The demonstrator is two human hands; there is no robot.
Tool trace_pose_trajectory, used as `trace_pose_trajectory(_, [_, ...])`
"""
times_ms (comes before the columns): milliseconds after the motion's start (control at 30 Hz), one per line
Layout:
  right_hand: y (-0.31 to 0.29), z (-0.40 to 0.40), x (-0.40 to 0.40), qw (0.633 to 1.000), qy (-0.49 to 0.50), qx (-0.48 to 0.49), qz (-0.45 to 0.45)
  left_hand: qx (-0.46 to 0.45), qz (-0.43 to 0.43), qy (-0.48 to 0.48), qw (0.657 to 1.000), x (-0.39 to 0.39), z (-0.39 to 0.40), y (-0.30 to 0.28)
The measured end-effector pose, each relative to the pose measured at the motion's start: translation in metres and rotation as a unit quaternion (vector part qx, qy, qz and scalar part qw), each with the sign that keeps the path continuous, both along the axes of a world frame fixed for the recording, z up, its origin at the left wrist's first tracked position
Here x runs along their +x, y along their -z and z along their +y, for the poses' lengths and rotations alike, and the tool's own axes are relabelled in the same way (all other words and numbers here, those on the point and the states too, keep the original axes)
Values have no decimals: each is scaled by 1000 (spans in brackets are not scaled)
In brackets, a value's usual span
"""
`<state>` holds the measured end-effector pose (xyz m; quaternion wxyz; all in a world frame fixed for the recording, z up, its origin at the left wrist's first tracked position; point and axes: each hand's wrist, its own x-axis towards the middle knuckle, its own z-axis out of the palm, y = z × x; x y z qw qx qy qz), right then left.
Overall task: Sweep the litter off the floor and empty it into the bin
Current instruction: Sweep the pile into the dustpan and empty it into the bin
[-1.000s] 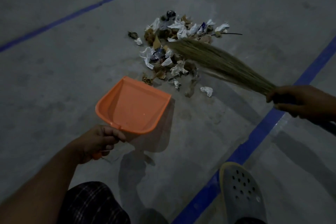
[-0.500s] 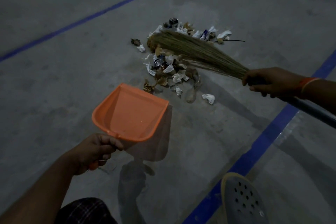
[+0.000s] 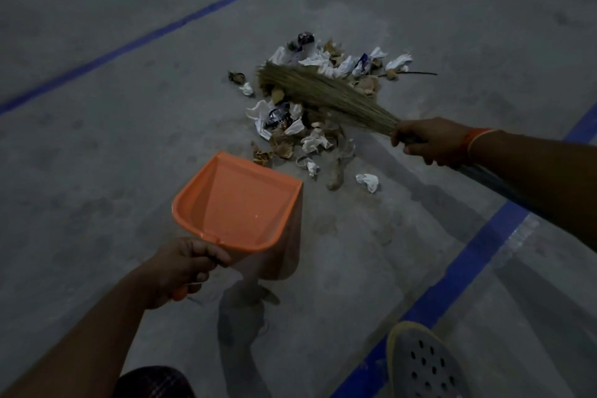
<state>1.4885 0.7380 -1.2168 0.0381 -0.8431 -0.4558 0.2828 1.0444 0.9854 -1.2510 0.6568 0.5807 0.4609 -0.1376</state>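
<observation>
A person holds an orange dustpan and a grass broom over a heap of litter on a dim concrete floor.

The left hand (image 3: 185, 265) has its fingers clenched round the handle of the dustpan (image 3: 239, 203), which sits near the middle of the view with its open mouth facing the far side, just beside the near edge of the litter pile (image 3: 310, 113). The right hand (image 3: 429, 139) grasps the broom (image 3: 326, 92) where the bristles meet the handle; the bristle head lies across the pile, its tip pointing left. The litter is crumpled white paper, dry brown leaves and dark wrappers, with one paper scrap (image 3: 368, 181) lying apart at the near right. Blue painted lines (image 3: 465, 268) cross the floor (image 3: 97, 171). A perforated grey shoe (image 3: 426, 365) shows at the near right edge.
</observation>
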Motion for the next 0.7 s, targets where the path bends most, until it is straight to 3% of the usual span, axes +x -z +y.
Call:
trace_pose_trajectory(333, [20, -37, -29, 994, -94, -17, 45, 1, -2, 8, 1000, 18, -6, 5])
trace_pose_trajectory(533, [-2, -85, -58, 993, -35, 51, 103, 2, -17, 4, 1000, 13, -1, 13])
trace_pose_trajectory(700, [-27, -98, -54, 994, -5, 63, 84, -7, -26, 23, 999, -2, 9, 17])
